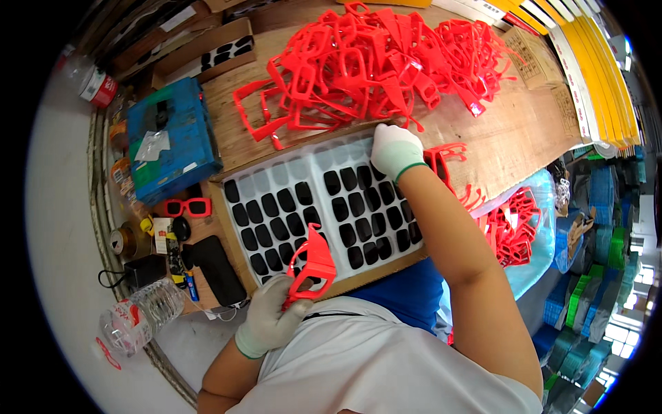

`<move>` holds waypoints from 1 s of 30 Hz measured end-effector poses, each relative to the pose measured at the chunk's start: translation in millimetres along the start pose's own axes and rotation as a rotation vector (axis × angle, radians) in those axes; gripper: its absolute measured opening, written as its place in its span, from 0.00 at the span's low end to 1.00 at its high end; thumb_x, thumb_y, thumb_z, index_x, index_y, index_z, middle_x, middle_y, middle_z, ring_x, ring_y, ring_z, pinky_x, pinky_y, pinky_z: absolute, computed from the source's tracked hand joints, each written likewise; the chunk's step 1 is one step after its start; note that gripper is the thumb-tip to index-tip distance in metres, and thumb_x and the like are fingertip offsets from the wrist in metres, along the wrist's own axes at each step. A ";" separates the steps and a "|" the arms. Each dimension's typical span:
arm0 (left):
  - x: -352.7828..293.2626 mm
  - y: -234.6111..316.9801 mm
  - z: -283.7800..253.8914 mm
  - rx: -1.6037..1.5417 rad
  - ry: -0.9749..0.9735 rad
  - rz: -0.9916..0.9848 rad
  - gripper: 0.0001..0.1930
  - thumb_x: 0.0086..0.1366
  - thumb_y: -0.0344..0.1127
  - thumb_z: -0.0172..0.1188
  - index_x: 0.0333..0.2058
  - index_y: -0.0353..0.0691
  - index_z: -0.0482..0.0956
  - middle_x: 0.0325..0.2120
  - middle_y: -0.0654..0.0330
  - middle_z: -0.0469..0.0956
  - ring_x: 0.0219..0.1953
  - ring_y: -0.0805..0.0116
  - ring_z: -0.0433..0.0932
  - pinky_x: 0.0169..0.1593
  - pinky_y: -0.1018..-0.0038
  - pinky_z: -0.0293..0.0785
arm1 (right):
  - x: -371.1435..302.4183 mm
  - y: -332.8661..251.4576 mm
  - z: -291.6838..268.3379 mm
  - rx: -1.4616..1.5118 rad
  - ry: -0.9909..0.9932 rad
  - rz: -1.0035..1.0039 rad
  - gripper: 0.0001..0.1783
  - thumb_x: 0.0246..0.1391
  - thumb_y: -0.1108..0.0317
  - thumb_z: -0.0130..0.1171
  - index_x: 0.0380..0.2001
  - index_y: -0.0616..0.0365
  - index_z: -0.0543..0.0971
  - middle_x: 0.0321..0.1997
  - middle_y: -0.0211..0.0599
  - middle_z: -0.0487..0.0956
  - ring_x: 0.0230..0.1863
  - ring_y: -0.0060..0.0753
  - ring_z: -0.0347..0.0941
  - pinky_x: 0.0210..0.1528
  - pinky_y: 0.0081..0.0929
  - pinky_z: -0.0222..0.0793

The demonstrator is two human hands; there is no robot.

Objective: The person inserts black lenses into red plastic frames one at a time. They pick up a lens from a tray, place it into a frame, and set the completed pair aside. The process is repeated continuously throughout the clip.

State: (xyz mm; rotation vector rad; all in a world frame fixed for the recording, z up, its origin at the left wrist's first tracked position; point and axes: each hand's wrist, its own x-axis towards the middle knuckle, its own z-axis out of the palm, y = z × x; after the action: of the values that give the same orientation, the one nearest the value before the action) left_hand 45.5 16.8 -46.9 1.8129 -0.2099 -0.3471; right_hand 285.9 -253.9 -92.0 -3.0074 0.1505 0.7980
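My gloved left hand (pixel 271 316) is closed around a bright red eyeglass frame (pixel 319 261) near the front edge of a shallow cardboard box (pixel 369 274). In that box lie white trays (pixel 315 172) with rows of dark lenses (pixel 286 201); the far rows show empty pockets. My gloved right hand (pixel 398 152) reaches to the box's far edge, fingers curled in. Whatever it may grip is hidden. Just right of it, red frames (pixel 452 152) lie on the table.
A large heap of red frames (pixel 358 69) covers the far table. More fill a blue plastic bag (pixel 545 200) at right. Leftward are a blue case (pixel 176 138), red sunglasses (pixel 187 208), a black pouch (pixel 217 269) and a clear bottle (pixel 158 303). Cartons (pixel 534 58) stand far right.
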 end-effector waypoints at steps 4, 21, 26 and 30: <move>-5.5 12.2 5.7 -0.065 -0.127 -0.118 0.15 0.63 0.35 0.64 0.44 0.31 0.79 0.30 0.51 0.77 0.30 0.58 0.77 0.35 0.68 0.73 | 0.7 7.1 7.8 -0.017 0.047 0.008 0.17 0.59 0.68 0.54 0.49 0.57 0.83 0.56 0.45 0.82 0.56 0.48 0.80 0.55 0.43 0.76; -31.4 15.5 34.2 -0.284 0.112 -0.003 0.20 0.76 0.44 0.49 0.54 0.32 0.68 0.37 0.48 0.82 0.39 0.64 0.81 0.45 0.67 0.78 | -100.3 47.3 36.7 0.584 0.630 -0.525 0.07 0.59 0.73 0.54 0.38 0.62 0.79 0.26 0.44 0.83 0.29 0.40 0.84 0.33 0.35 0.79; -18.6 12.9 55.5 -0.259 0.179 -0.078 0.14 0.77 0.35 0.44 0.53 0.31 0.65 0.36 0.51 0.79 0.37 0.66 0.80 0.45 0.67 0.79 | -210.5 29.2 89.8 1.053 0.388 -0.436 0.08 0.58 0.74 0.55 0.37 0.63 0.81 0.24 0.40 0.83 0.24 0.30 0.82 0.31 0.27 0.77; -5.8 19.8 82.2 -0.296 0.166 -0.144 0.18 0.77 0.41 0.42 0.54 0.32 0.66 0.36 0.56 0.76 0.35 0.70 0.76 0.41 0.71 0.76 | -240.5 9.2 94.1 0.805 0.747 -0.554 0.07 0.46 0.75 0.60 0.32 0.59 0.80 0.18 0.39 0.75 0.18 0.44 0.74 0.22 0.37 0.70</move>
State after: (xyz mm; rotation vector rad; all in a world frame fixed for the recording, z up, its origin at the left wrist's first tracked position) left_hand 12.7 -61.3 -46.6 1.5569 0.0856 -0.3087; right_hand 30.7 -237.5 -54.5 -2.2148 -0.2747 -0.3773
